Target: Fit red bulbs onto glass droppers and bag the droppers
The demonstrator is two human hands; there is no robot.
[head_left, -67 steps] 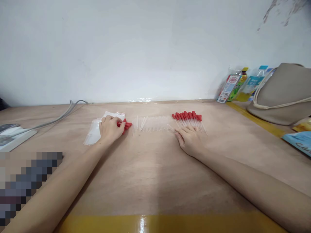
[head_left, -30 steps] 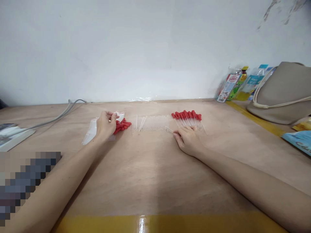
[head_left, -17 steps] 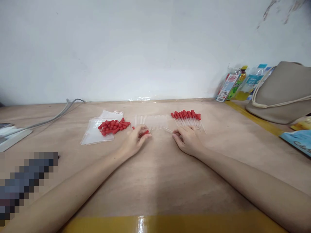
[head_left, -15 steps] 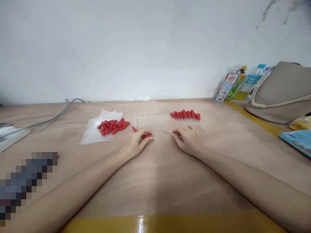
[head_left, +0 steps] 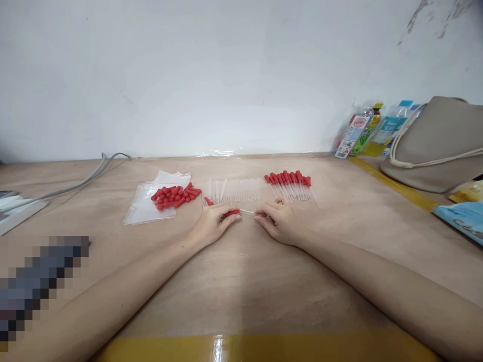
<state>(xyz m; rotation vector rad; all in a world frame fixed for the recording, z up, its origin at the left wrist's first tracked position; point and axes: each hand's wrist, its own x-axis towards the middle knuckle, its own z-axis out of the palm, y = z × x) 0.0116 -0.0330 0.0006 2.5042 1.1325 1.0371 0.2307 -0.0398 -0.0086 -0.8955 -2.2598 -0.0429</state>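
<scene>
My left hand (head_left: 216, 223) is closed on a red rubber dropper bulb (head_left: 231, 213), its open end pointing right. My right hand (head_left: 278, 221) pinches a thin clear dropper tube (head_left: 247, 211), whose left end meets the mouth of the bulb; how deep it sits I cannot tell. Another red bulb (head_left: 208, 201) lies just beyond my left hand. Behind the hands is a row of clear tubes (head_left: 237, 189). Droppers with red bulbs fitted (head_left: 289, 180) lie side by side beyond my right hand. Loose red bulbs (head_left: 174, 196) are heaped on a clear plastic bag (head_left: 141, 206) at the left.
Grey cables (head_left: 86, 178) run along the left of the wooden table (head_left: 241, 281). A pixelated dark object (head_left: 37, 286) lies at the front left. Bottles (head_left: 392, 125), a carton (head_left: 352, 136), a beige drawstring bag (head_left: 433, 146) and a blue packet (head_left: 462, 221) stand or lie at the right.
My right hand has moved left with the tube, bringing its end to the bulb. My left hand has shifted slightly right and down with the bulb.
</scene>
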